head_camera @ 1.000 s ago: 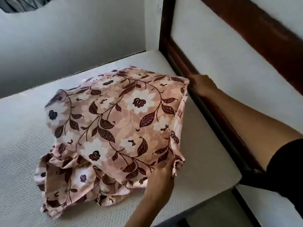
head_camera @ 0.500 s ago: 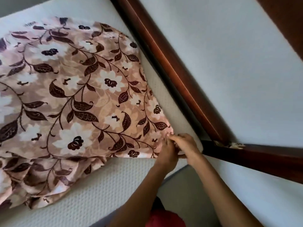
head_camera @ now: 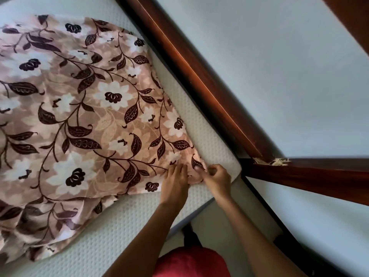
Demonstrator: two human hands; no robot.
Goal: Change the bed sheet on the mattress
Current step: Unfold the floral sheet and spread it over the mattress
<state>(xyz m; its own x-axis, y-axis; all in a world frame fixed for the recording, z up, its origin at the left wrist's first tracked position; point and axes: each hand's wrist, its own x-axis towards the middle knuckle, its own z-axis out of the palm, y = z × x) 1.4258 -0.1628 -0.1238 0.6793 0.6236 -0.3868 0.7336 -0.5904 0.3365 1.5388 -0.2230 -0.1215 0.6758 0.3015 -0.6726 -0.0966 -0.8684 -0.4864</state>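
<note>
A pink floral bed sheet (head_camera: pixel 83 120) with dark brown leaves lies bunched and partly spread over the bare white mattress (head_camera: pixel 111 236). Its corner reaches toward the mattress corner at the lower right. My left hand (head_camera: pixel 175 182) lies on the sheet's corner with its fingers laid over the fabric. Right beside it, my right hand (head_camera: pixel 216 179) pinches the very tip of that corner between thumb and curled fingers, close to the mattress corner (head_camera: pixel 229 166).
A dark wooden bed frame (head_camera: pixel 199 80) runs diagonally along the mattress edge and meets a second rail (head_camera: pixel 309 174) at a chipped joint. Pale walls (head_camera: pixel 279 66) lie behind the frame. Red clothing (head_camera: pixel 191 262) shows at the bottom edge.
A second ago my hands held the sheet at two spread corners; both then came together at one corner. Since half a second ago that corner has edged closer to the mattress corner.
</note>
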